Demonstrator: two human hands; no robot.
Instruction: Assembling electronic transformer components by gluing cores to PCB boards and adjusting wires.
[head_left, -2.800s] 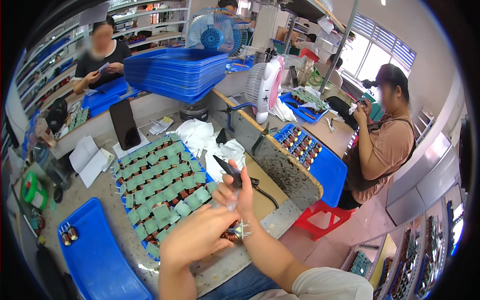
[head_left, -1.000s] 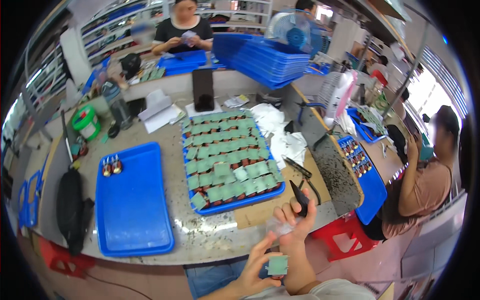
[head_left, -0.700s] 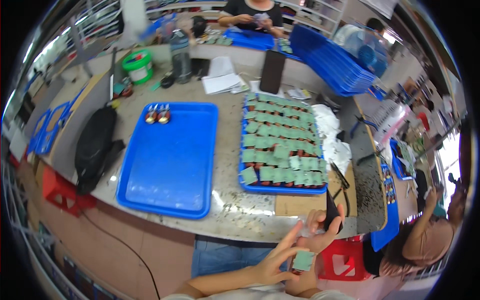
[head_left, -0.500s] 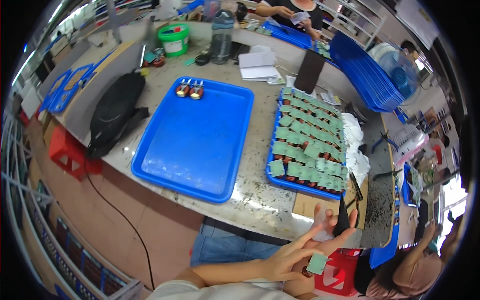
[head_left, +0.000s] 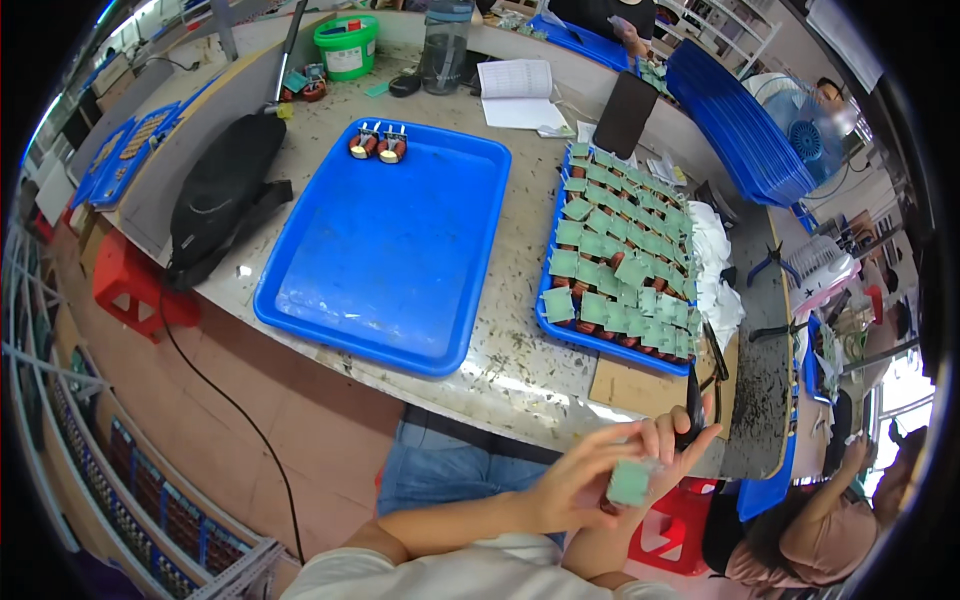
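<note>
My left hand [head_left: 565, 490] is closed around a coil part with a square green plate [head_left: 628, 483], near the table's front edge. The coil lies mostly behind the plate and fingers. Right beside it, my right hand [head_left: 690, 450] grips a slim black pointed tool [head_left: 690, 412], whose exact kind I cannot make out. The fingers of both hands meet or overlap at the part. Just beyond them stands a blue tray [head_left: 543, 312] packed with rows of similar green-plated coil parts [head_left: 600, 245]. To the left, a larger blue tray [head_left: 375, 260] holds two copper coils [head_left: 378, 146] in its far left corner.
A black bag [head_left: 225, 190] lies at the table's left edge. Along the back are a green bucket [head_left: 346, 50], a water bottle [head_left: 446, 50], papers [head_left: 518, 95] and a dark upright panel [head_left: 625, 115]. Pliers [head_left: 772, 265] and stacked blue trays [head_left: 735, 130] are at right.
My left hand has lifted the coil part and brought it closer to my right hand. My right fingers have curled in around the black tool. The whole view has shifted slightly.
</note>
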